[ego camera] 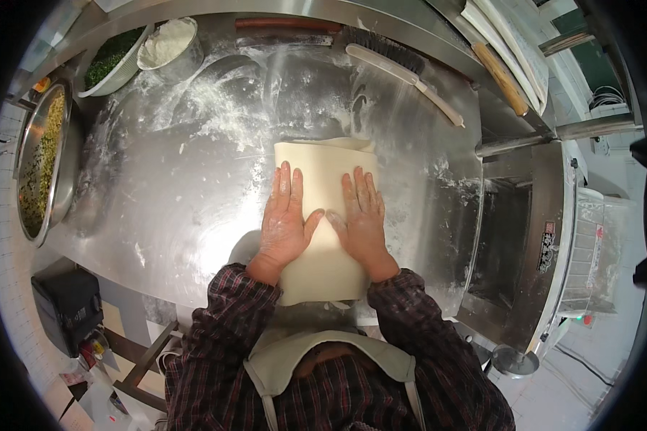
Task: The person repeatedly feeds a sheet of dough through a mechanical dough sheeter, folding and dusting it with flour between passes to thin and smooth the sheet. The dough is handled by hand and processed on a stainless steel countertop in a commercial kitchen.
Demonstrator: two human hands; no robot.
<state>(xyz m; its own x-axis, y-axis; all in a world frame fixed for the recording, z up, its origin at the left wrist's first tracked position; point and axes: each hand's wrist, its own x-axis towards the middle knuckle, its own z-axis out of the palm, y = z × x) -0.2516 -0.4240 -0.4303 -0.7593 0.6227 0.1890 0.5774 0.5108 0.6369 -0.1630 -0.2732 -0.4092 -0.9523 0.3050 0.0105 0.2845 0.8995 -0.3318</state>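
Observation:
A folded sheet of pale dough (323, 264) lies on the floured stainless steel worktop (194, 178) in front of me. Its far edge shows overlapping layers that stand slightly apart. My left hand (286, 221) rests palm down on the left side of the sheet, its fingers reaching over the border. On the right side my right hand (362, 226) lies flat in the same way, fingers pointing away from me. Both thumbs point inward and come close together near the middle of the dough. Flour coats the fingers, and neither hand grasps anything.
Back left stand a metal container of flour (168, 46) and a basket of chopped greens (113, 62). A steel bowl of chopped filling (46, 167) sits far left. Along the back lie a wooden rod (288, 25) and a bench brush (410, 75). A machine (523, 242) adjoins the right edge.

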